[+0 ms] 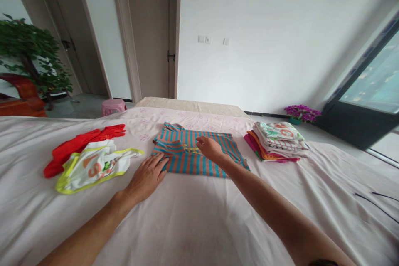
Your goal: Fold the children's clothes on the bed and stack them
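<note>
A blue-and-orange striped shirt (193, 164) with a small yellow print lies partly folded in the middle of the bed, its left part rumpled. My left hand (151, 172) rests flat at the shirt's near left corner, fingers stretched out and the tips on the cloth. Over the middle of the shirt is my right hand (208, 148), its fingers curled in. No cloth rises from those fingers, and nothing shows in them. Whether they touch the shirt is hard to see.
A white bib-like garment with yellow-green edging (93, 166) and a red garment (71, 149) lie loose at left. Folded clothes (280, 137) are stacked at right. Dark cords (377, 208) cross the pale sheet (199, 224). Beyond the bed stands a pink stool (114, 107).
</note>
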Available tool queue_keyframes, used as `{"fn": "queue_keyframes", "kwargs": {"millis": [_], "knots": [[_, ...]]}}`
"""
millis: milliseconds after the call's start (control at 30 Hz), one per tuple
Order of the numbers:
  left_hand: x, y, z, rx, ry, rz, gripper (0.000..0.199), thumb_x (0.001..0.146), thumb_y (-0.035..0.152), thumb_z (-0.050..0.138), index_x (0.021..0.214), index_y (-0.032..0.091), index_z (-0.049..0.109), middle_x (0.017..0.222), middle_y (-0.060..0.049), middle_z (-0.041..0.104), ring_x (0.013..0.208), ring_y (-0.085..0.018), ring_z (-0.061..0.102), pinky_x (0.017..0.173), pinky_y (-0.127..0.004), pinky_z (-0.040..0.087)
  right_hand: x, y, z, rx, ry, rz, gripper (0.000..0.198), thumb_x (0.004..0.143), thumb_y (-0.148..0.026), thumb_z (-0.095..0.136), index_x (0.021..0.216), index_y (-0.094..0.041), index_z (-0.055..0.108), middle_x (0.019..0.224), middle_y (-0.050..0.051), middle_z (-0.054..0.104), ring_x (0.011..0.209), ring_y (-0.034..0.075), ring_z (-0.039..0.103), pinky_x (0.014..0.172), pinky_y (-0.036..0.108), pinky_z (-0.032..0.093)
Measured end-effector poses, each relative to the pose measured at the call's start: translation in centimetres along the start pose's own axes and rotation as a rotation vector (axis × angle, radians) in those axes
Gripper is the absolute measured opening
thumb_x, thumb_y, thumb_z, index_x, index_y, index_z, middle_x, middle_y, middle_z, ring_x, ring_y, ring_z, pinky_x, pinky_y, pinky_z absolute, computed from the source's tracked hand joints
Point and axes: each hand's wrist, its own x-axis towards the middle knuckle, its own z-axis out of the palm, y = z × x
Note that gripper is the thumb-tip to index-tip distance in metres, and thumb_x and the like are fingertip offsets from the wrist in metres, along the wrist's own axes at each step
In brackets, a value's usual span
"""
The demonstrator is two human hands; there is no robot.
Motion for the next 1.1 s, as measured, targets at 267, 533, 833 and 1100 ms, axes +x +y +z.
{"fn": "queue_keyframes", "kwargs": {"millis": [267, 533, 833, 1100], "knots": [[0.1, 0.0, -0.2, 0.012, -0.012, 0.005, 0.043, 0.096, 0.034, 0.042, 0.137, 0.024, 0.052, 0.144, -0.011, 0.051, 0.132, -0.026, 0.047, 0.111, -0.046, 0.037, 5.1, -5.0, 4.6, 0.139, -0.084, 0.042, 0.053, 0.088, -0.046, 0.054, 0.136, -0.024, 0.052, 0.121, 0.007, 0.067, 0.112, 0.026, 0.061, 0.091, 0.034, 0.046], [0.0, 0.0, 0.2, 0.058, -0.021, -0.030, 0.047, 0.094, 0.032, 0.045, 0.139, 0.022, 0.051, 0.150, -0.013, 0.045, 0.139, -0.028, 0.041, 0.111, -0.047, 0.037, 5.6, -3.1, 6.1, 0.192, 0.096, 0.083, 0.044, 0.091, -0.021, 0.041, 0.132, -0.027, 0.056, 0.125, 0.004, 0.064, 0.114, 0.021, 0.058, 0.093, 0.031, 0.044], [0.2, -0.1, 0.3, 0.085, -0.032, -0.011, 0.045, 0.094, 0.031, 0.045, 0.138, 0.023, 0.053, 0.148, -0.013, 0.047, 0.140, -0.029, 0.040, 0.111, -0.048, 0.037, 3.4, -2.6, 5.0, 0.071, 0.070, -0.066, 0.043, 0.093, -0.028, 0.045, 0.135, -0.022, 0.053, 0.132, 0.009, 0.059, 0.121, 0.024, 0.052, 0.099, 0.033, 0.039], [0.2, 0.0, 0.0, 0.047, -0.021, -0.022, 0.043, 0.093, 0.028, 0.048, 0.135, 0.022, 0.056, 0.146, -0.013, 0.050, 0.137, -0.029, 0.043, 0.109, -0.048, 0.039, -3.1, 0.1, 3.6, -0.157, 0.074, -0.247, 0.043, 0.096, -0.032, 0.046, 0.138, -0.022, 0.048, 0.138, 0.010, 0.054, 0.128, 0.025, 0.044, 0.107, 0.039, 0.032]]}}
